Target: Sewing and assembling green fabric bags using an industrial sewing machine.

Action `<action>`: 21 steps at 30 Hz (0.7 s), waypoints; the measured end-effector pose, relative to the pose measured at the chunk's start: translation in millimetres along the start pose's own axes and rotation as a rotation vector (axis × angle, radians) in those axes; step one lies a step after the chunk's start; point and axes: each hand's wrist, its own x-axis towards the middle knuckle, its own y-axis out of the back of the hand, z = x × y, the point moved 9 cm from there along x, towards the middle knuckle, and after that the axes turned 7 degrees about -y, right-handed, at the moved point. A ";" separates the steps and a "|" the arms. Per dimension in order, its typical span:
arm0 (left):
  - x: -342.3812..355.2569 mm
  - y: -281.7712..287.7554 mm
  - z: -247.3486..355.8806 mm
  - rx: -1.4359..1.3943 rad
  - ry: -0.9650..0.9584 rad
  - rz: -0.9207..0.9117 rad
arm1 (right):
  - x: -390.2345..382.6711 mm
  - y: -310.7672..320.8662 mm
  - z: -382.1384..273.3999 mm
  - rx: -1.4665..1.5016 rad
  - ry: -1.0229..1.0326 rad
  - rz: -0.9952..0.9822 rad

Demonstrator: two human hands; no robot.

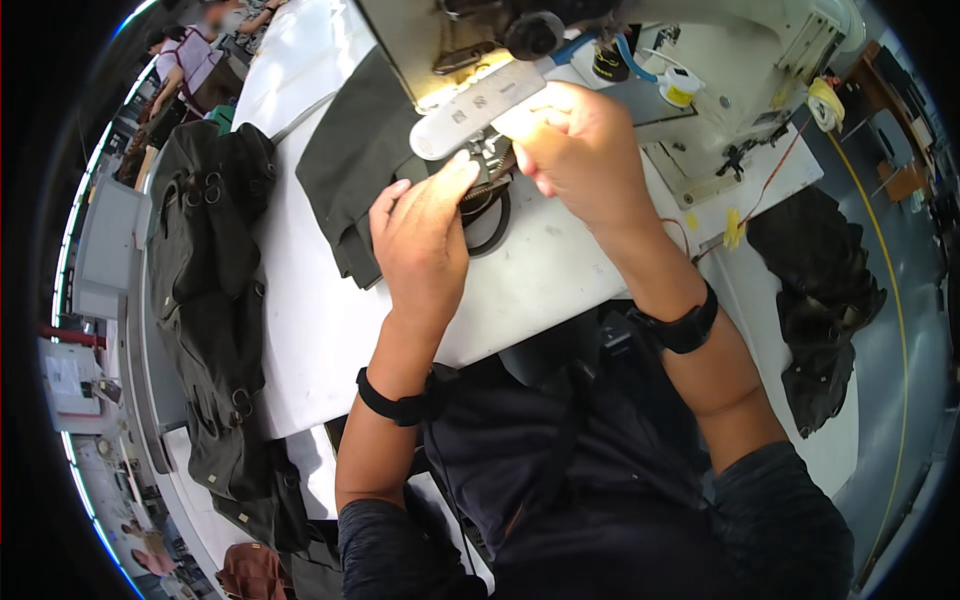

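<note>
Both my hands are at the needle area of a sewing machine [535,35], where a lamp shines. My left hand [425,240] has its fingers stretched forward, the tips beside the presser foot [487,148] and over dark fabric. A large dark green fabric piece [345,165] spreads to its left. My right hand [590,150] is closed beside a rounded silver metal piece [475,110]; what its curled fingers hold is hidden. Between the hands lies a brown-edged strip [492,188], and a dark loop [492,232] curves on the white table [545,270].
Dark green bags with metal rings [205,300] are piled along the left side. More dark pieces [815,300] lie at the right. A small bottle with a yellow label [680,88] stands by the machine. A brown item [252,572] sits lower left. Other people [190,65] are far left.
</note>
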 end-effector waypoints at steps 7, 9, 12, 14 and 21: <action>0.8 0.7 -0.2 -0.009 -0.007 -0.005 | -10.0 -1.5 8.7 -0.501 0.148 0.318; 2.0 1.1 1.9 0.008 -0.026 -0.020 | -18.8 -1.6 9.7 -0.519 0.139 0.316; 3.7 4.6 8.5 0.053 -0.084 -0.022 | -40.8 4.9 12.5 -0.302 0.089 0.290; 4.5 4.6 11.0 0.060 -0.097 -0.036 | -47.1 -10.6 45.6 0.023 -0.257 0.014; 7.1 4.2 11.3 0.057 -0.071 -0.033 | -50.3 -30.3 78.4 0.585 -0.470 -0.001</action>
